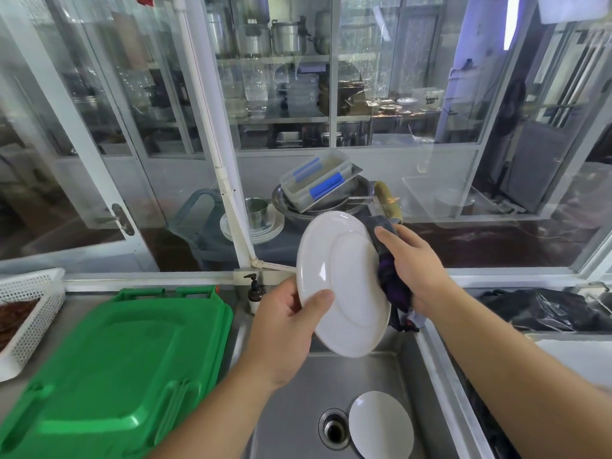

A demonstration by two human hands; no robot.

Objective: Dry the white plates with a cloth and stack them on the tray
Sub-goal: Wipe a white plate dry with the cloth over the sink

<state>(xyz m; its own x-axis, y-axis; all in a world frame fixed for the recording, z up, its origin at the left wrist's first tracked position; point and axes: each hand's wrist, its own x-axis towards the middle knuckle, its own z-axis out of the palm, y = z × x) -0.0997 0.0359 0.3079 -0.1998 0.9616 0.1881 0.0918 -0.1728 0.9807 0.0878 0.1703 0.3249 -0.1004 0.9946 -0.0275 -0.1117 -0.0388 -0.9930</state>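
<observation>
Two hands hold a white plate [341, 283] tilted above the steel sink [298, 392]: left hand [284, 326] pinches its 8 o'clock rim, right hand [410, 263] grips a dark cloth [390, 279] against its 3 o'clock edge. Another plate [381, 424] lies in the basin; green tray [109, 366] at 9 o'clock.

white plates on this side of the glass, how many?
2. One plate is held over the sink, left hand at its rim, right hand pressing the cloth. A second plate lies in the basin beside the drain.

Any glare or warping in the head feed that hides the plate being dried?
Head view: wide-angle bending bows the window frames; reflections wash the glass panes; small highlights sit on the held plate, whose rim stays sharp; the second plate in the sink is evenly lit.
</observation>
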